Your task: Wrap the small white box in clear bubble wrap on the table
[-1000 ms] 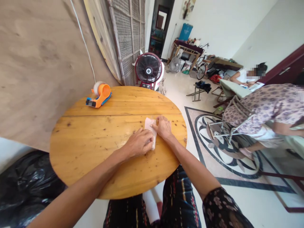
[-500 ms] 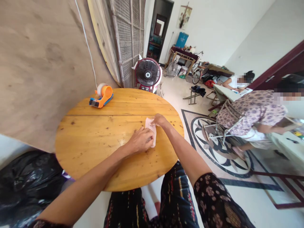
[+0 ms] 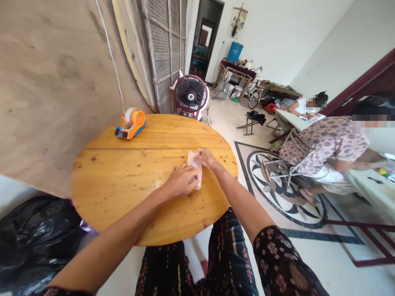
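A pale pink, flat folded piece (image 3: 193, 159), cloth or thin plastic, lies lengthwise on the round wooden table (image 3: 123, 176). My left hand (image 3: 182, 180) rests over its near part with the fingers curled down onto it. At its far right edge, my right hand (image 3: 206, 158) is closed, thumb and fingers pinching the material. The fingers of my left hand hide part of the piece.
An orange and blue tape dispenser (image 3: 132, 125) stands at the table's far left. Beyond the table is a fan (image 3: 191, 97). A black plastic bag (image 3: 37, 238) sits at lower left. Two people are seated at tables on the right, one on a folding chair (image 3: 298, 150).
The fingers of my right hand have shifted slightly at the edge of the pink piece. My left hand stays in nearly the same place, and the view has moved a little.
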The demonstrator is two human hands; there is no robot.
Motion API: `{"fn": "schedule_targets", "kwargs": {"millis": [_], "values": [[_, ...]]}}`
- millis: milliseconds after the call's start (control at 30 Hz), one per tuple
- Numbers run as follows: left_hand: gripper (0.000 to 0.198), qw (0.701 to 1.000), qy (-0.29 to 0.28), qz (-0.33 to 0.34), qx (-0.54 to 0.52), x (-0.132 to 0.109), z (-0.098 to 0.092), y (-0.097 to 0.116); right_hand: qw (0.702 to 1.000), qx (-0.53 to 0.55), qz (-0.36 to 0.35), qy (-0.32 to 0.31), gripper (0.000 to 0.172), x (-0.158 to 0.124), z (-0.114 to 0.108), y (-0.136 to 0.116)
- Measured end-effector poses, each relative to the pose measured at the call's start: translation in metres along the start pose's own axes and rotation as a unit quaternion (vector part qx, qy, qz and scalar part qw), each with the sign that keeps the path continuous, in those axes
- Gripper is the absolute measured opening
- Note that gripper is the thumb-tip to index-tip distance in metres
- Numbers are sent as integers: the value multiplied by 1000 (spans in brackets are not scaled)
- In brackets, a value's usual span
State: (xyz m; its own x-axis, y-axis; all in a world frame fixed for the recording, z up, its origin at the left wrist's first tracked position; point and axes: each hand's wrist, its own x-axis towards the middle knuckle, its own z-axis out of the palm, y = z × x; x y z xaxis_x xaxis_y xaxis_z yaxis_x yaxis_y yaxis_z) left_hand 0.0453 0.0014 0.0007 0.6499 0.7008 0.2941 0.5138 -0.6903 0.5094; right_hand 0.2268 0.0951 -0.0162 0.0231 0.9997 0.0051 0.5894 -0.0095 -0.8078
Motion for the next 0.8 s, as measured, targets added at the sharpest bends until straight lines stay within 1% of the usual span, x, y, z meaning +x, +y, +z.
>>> {"fn": "schedule_targets", "kwargs": {"millis": [100,167,300,400,467,600,700,800], "values": [[8,1000,-9,9,8,0,-2,1,999,36,-13,5,14,-2,0,5],[11,999,-8,18,39,-1,-3,4,998,59,-19,10,14,-2,0,6],[19,989,21,33,140,-4,-4,15,995,100,-24,16,14,-3,1,6],[21,983,32,37,175,-7,-2,19,991,130,-25,17,15,-3,2,5],[21,985,32,29,168,-9,0,18,988,153,-30,17,15,-4,2,5],[18,992,43,8,120,-11,6,16,980,191,-52,19,17,-9,0,0],[16,994,54,-2,99,-12,7,15,977,201,-73,25,17,-15,-3,-8],[16,995,60,3,85,-12,8,15,975,203,-82,31,17,-22,-7,-15]]}}
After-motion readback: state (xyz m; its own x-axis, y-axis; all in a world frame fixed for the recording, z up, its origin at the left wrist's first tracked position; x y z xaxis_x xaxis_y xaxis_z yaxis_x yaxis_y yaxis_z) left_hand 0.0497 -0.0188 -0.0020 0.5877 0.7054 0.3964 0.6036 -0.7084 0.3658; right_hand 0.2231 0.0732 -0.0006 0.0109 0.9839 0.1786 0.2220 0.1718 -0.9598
